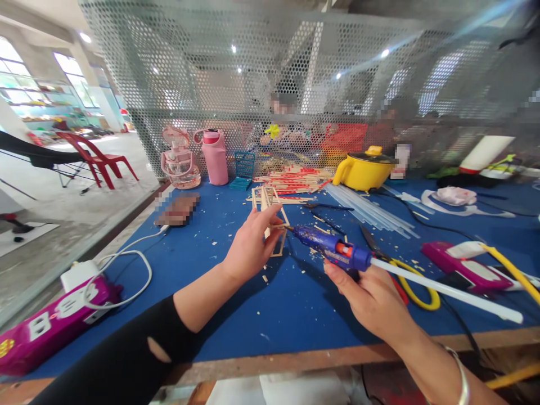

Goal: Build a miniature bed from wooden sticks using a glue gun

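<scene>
My right hand (pixel 371 298) is wrapped round a blue hot glue gun (pixel 324 243), with a long white glue stick (pixel 447 289) sticking out of its back end. The gun's nozzle points left and reaches the fingertips of my left hand (pixel 252 239). Those fingers are closed in a pinch on a small wooden stick (pixel 277 226), mostly hidden by them. Behind and below the left hand, a slim frame of thin wooden sticks (pixel 283 214) lies on the blue tabletop (pixel 236 320); the hand covers part of it.
Wooden sticks with red marks (pixel 295 181) are piled at the back. Clear glue sticks (pixel 373 208) lie right of them, near a yellow pot (pixel 365 170). Scissors (pixel 415 284) and a purple power strip (pixel 468 267) are at right; another power strip (pixel 59 315) and a pink bottle (pixel 216 157) are leftward.
</scene>
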Demonstrator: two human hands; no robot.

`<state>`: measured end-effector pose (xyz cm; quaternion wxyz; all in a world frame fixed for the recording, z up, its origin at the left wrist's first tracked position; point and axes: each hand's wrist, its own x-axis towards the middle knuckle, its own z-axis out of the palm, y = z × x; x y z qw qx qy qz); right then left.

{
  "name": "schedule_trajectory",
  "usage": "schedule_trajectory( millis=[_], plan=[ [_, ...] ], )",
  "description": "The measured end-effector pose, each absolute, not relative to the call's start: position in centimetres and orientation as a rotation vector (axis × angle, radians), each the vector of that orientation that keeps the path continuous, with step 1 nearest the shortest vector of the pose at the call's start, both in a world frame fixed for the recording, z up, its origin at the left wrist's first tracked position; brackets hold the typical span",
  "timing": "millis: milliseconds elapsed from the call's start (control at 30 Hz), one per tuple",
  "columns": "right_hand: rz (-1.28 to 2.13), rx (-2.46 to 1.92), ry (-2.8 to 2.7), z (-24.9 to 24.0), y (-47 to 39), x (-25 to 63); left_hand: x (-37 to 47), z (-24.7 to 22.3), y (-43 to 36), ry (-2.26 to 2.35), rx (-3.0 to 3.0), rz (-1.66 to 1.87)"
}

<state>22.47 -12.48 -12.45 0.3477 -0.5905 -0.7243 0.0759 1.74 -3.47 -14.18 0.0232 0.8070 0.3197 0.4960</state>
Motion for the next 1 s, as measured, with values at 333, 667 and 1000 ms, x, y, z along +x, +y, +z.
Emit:
schedule_trajectory(
  millis=[333,667,1000],
  plan=[
    [0.11,-1.498,-1.891,-12.73,-12.61,22.67,1.78,-14.31,-3.33,0.987,2.516,1.544],
    [-0.088,-1.416,-1.96,-12.92,-12.76,22.91,1.72,-14.31,-3.31,0.98,2.507,1.542],
    [-0.11,-1.406,-1.91,-12.41,-13.24,23.0,1.72,-14.33,-3.27,0.969,2.505,1.565]
  ],
)
